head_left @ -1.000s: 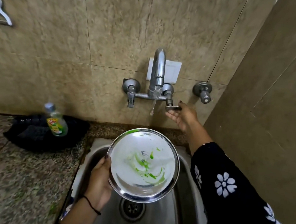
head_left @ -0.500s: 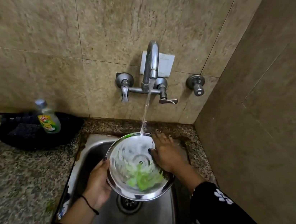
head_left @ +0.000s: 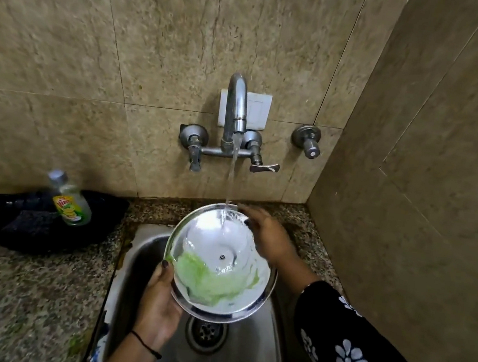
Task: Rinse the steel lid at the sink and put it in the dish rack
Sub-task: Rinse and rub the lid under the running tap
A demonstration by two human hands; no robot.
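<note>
The round steel lid [head_left: 221,257] is tilted over the steel sink [head_left: 241,360], its inside facing me, with green soapy water pooled in its lower half. Water from the wall tap [head_left: 236,110] falls onto the lid's upper part. My left hand [head_left: 159,301] grips the lid's lower left rim from beneath. My right hand [head_left: 267,236] rests on the upper right rim, fingers spread over the edge. No dish rack is in view.
A dish soap bottle [head_left: 71,201] lies on a black cloth [head_left: 31,223] on the speckled granite counter [head_left: 5,286] at left. The tap lever [head_left: 264,167] points right. A second valve [head_left: 308,140] sits on the tiled wall. A side wall closes in at right.
My right hand left the tap lever and came down onto the lid's rim. Water started to flow, and the green soap has washed down to the lid's lower half.
</note>
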